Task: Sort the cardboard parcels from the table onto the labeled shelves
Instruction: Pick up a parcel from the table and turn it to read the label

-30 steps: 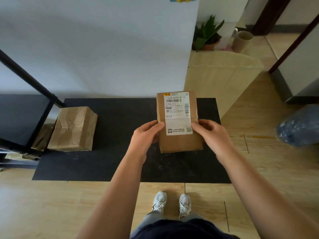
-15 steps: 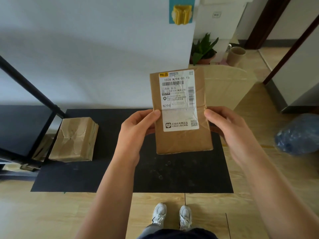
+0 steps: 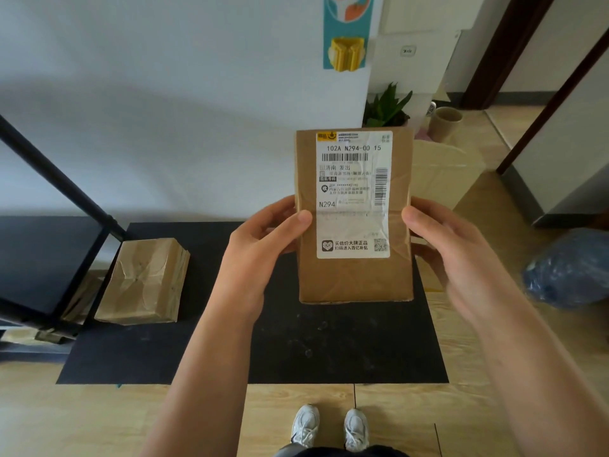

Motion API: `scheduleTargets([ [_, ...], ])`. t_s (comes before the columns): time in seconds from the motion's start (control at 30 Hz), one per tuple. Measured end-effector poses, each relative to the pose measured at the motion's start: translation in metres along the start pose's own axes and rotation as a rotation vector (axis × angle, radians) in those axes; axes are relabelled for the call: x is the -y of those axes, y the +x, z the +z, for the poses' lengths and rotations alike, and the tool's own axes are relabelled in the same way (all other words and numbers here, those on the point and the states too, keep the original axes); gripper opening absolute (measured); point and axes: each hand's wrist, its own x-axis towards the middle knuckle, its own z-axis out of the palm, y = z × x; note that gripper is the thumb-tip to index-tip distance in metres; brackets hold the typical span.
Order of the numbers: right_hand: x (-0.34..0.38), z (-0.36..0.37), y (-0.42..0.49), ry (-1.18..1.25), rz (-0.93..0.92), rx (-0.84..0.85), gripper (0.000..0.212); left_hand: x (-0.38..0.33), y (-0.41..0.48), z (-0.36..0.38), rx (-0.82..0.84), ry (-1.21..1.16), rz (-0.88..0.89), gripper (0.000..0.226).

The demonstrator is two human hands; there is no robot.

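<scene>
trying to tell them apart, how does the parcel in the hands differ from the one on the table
The held parcel is upright in the air, gripped at its sides by the left hand and right hand; the table parcel lies flat near the shelf frame. The held parcel shows a white shipping label; no label shows on the table parcel. The table parcel's wrapping looks more creased. Both are brown.

We have a single head-worn, wide-angle view, looking forward and steeply down from standing height: our own shoes [image 3: 329, 427] sit at the bottom edge, the black mat [image 3: 346, 341] on the wood floor fills the middle, and the white wall [image 3: 164, 110] rises at the top. Closest to the lens, held up at centre, is the labelled cardboard parcel [image 3: 354, 278]. Straight lines bow toward the frame edges.
</scene>
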Motion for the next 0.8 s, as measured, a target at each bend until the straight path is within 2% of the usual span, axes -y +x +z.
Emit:
scheduleTargets([
  [0.13, 0.005, -0.001, 0.0, 0.049, -0.071, 0.01, 0.043, -0.007, 0.0, -0.004, 0.012, 0.001, 0.063, 0.061],
  [0.3, 0.007, -0.005, 0.0, 0.092, -0.153, 0.036, 0.049, -0.015, -0.001, -0.009, 0.053, 0.009, 0.14, 0.062],
  [0.6, 0.008, -0.005, 0.001, 0.154, -0.191, 0.017, 0.044, -0.022, 0.002, -0.011, 0.078, 0.059, 0.199, 0.064],
  [0.8, 0.009, -0.001, -0.002, 0.085, -0.16, -0.037, 0.043, -0.019, 0.003, -0.012, 0.077, 0.049, 0.176, 0.061],
])
